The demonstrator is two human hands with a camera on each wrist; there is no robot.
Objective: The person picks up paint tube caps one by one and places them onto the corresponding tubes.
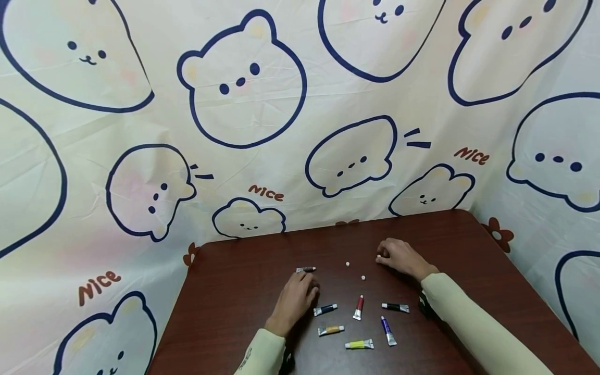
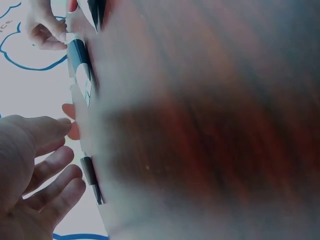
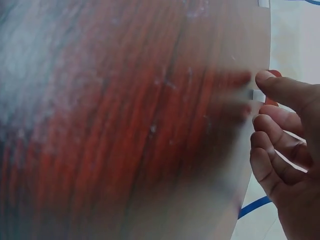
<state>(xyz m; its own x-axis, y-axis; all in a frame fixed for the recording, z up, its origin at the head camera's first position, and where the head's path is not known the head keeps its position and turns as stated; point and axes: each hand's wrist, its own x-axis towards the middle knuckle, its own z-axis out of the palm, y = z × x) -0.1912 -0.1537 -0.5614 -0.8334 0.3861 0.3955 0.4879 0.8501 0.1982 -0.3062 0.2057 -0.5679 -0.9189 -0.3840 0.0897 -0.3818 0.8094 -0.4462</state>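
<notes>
In the head view, my left hand (image 1: pixel 292 299) is just in front of a dark brown paint tube (image 1: pixel 306 269). The left wrist view shows that hand's thumb and fingers parted, with the brown tube (image 2: pixel 91 180) beyond the fingertips and nothing held. My right hand (image 1: pixel 402 258) is low over the far right of the table, by a small white cap (image 1: pixel 378 256). In the right wrist view, the cap (image 3: pixel 258 96) appears between the thumb and index fingertip, which stand apart; contact is unclear. Two more white caps (image 1: pixel 348 264) (image 1: pixel 363 277) lie between the hands.
Several paint tubes lie spread on the brown table (image 1: pixel 225 312): dark blue (image 1: pixel 325 310), red (image 1: pixel 358 308), black (image 1: pixel 396 308), ochre (image 1: pixel 330 330), yellow-green (image 1: pixel 359 344) and violet (image 1: pixel 388 331). A cartoon-printed cloth (image 1: pixel 290 114) hangs behind the table's back edge.
</notes>
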